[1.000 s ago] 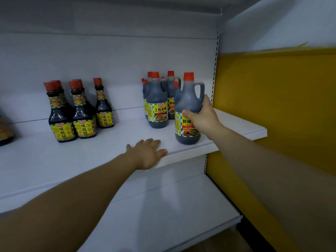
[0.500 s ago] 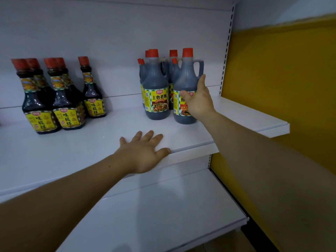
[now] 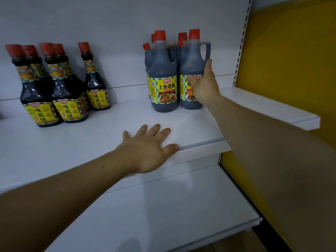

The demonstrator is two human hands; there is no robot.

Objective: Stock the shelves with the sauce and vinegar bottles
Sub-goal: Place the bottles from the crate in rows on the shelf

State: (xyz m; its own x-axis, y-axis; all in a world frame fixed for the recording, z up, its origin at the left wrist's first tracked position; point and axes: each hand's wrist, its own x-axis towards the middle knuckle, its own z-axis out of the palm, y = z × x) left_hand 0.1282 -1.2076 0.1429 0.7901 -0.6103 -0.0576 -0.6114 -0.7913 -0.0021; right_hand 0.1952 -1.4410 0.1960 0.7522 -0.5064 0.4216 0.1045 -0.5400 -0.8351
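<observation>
Where the frame is nearest the camera, at the bottom, a bare lower shelf [image 3: 163,215] runs across, white and flat. Above it, mid-frame, the upper shelf [image 3: 63,142] carries everything else. The left hand [image 3: 147,151] lies palm down on its front edge, fingers spread wide and flat, thumb along the lip, holding nothing. The left forearm enters from the lower left of the frame.

The right arm comes in from the lower right, and the right hand [image 3: 203,84] wraps around a jug [image 3: 193,57] standing upright on the shelf at centre right; the thumb lies across its label, and the fingers curl round the right side below the handle. The jug has a red cap and dark contents. Just left of it, touching or nearly so, stands a second jug [image 3: 163,73] with a yellow and green label. More red-capped jugs [image 3: 182,36] stand behind these two, mostly hidden, so their number cannot be told.

At the left of the frame, well apart from the jugs, a cluster of bottles [image 3: 54,84] with red caps and yellow labels stands upright, two rows deep, with one bottle [image 3: 95,82] at its right end. Behind all is the white back panel [image 3: 112,24]; a yellow wall [image 3: 294,60] fills the upper right.
</observation>
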